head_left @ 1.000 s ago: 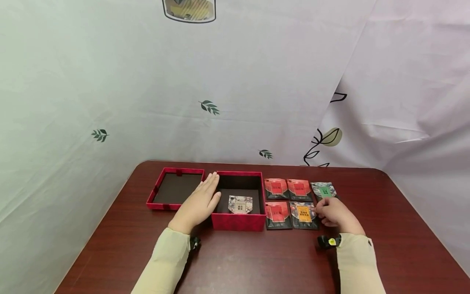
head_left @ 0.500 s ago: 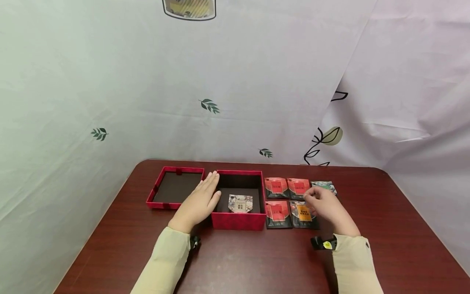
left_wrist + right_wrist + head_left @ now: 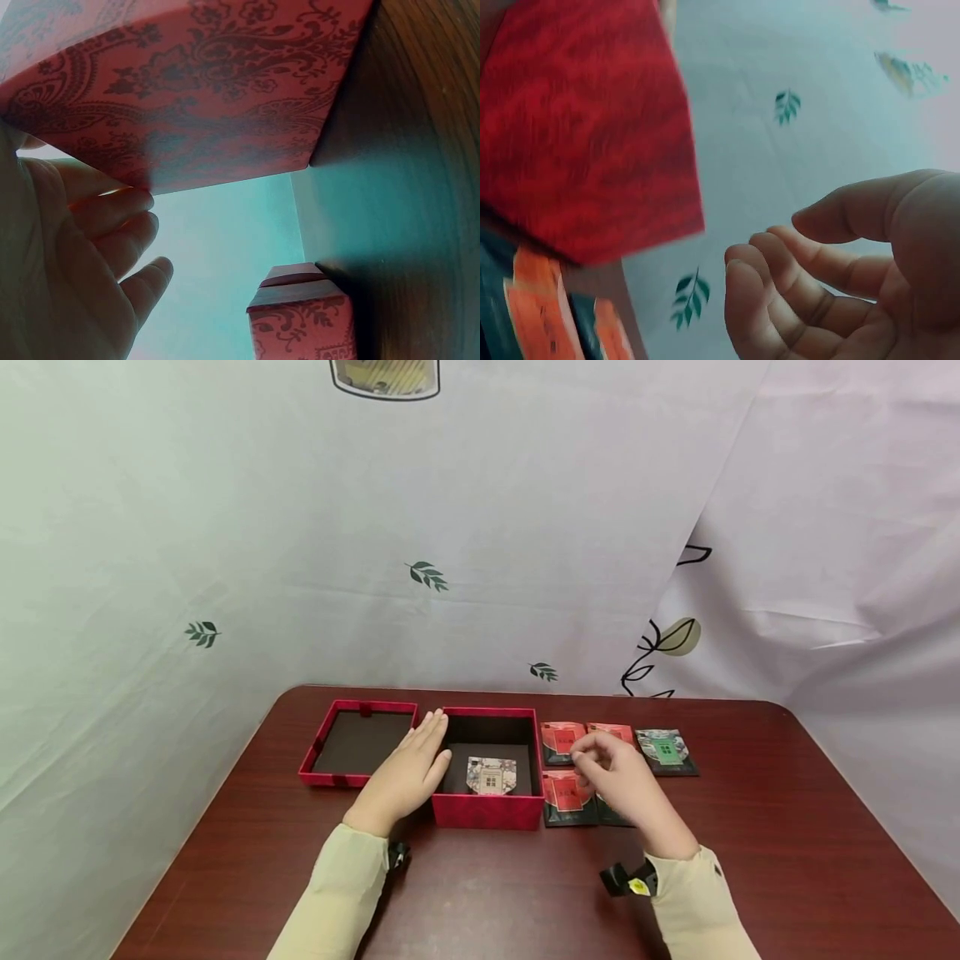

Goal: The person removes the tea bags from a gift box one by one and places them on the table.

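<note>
My left hand rests with straight fingers along the left wall of a red patterned box; in the left wrist view its fingertips touch the box's side. One pale flowered sachet lies inside the box. Above the sachets to the right, my right hand hovers with fingers loosely curled and nothing between them, as the right wrist view confirms. Below and around it lie red-labelled tea sachets. The sachet at the near right is mostly hidden by this hand. A green-labelled sachet lies farther right.
Left of the box lies its shallow red-edged lid, inside up. Everything stands on a dark reddish wooden table. A pale cloth with leaf prints hangs behind the table's back edge.
My right hand has moved left from beside the green-labelled sachet to over the red-labelled ones, uncovering the green one and covering the orange-labelled one. The left hand has stayed put.
</note>
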Demonstrator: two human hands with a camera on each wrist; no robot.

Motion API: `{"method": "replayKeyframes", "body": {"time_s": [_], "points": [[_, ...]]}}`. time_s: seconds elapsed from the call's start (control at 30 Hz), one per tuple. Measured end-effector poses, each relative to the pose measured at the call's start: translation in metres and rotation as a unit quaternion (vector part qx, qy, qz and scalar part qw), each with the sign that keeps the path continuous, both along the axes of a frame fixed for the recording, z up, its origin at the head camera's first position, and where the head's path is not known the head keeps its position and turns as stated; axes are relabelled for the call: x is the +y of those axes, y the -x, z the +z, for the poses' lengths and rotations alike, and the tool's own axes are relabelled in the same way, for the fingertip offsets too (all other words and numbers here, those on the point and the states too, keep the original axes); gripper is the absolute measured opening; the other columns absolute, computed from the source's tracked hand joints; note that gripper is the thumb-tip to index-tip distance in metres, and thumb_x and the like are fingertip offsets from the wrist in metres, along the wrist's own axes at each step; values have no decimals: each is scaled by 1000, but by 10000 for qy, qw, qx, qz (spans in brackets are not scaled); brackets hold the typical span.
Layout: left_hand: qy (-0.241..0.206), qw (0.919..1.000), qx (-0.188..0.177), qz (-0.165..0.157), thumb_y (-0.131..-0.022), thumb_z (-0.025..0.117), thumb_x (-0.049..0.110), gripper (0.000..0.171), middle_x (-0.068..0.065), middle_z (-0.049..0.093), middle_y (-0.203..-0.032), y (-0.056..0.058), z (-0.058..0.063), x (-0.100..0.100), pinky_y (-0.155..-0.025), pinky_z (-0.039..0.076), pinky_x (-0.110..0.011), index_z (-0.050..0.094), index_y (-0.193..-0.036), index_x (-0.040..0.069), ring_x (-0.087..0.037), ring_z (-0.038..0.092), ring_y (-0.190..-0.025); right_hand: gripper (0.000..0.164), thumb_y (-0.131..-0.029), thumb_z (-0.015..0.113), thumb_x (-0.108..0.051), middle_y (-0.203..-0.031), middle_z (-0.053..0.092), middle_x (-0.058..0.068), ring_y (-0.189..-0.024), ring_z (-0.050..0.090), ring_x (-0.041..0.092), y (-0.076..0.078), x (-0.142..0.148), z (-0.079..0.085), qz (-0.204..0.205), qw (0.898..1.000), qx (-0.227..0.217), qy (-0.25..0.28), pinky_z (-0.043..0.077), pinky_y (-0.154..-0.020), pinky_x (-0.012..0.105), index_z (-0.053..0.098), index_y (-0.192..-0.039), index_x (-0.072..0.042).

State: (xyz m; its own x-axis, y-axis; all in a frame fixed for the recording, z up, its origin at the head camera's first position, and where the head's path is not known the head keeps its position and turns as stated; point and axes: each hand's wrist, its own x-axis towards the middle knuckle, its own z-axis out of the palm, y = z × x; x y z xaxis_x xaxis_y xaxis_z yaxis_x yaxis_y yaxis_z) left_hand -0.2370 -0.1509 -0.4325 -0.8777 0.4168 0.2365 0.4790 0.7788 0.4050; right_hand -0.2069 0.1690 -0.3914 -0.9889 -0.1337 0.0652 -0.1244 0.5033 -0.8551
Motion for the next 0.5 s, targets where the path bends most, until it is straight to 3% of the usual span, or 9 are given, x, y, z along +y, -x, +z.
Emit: {"method": "replayKeyframes", "body": {"time_s": [0.2, 0.5], "points": [[-2, 10000, -10, 1, -107, 48, 25, 59, -18, 29, -163, 0, 0, -1, -121, 23, -54, 33, -156, -4, -36, 24, -152, 10, -98, 63, -5, -90, 68, 14, -78, 70, 28, -6, -21, 10, 149, 9989, 331, 283, 59, -68, 31, 67, -106, -2], [-17, 10000, -3, -16, -107, 49, 24, 58, -19, 28, -163, 0, 0, 0, -121, 23, -54, 33, -155, -4, -35, 24, -152, 12, -98, 63, -5, -96, 69, 10, -85, 71, 27, 9, -55, 12, 580, 9975, 150, 382, 61, -76, 36, 67, -109, -4]]}}
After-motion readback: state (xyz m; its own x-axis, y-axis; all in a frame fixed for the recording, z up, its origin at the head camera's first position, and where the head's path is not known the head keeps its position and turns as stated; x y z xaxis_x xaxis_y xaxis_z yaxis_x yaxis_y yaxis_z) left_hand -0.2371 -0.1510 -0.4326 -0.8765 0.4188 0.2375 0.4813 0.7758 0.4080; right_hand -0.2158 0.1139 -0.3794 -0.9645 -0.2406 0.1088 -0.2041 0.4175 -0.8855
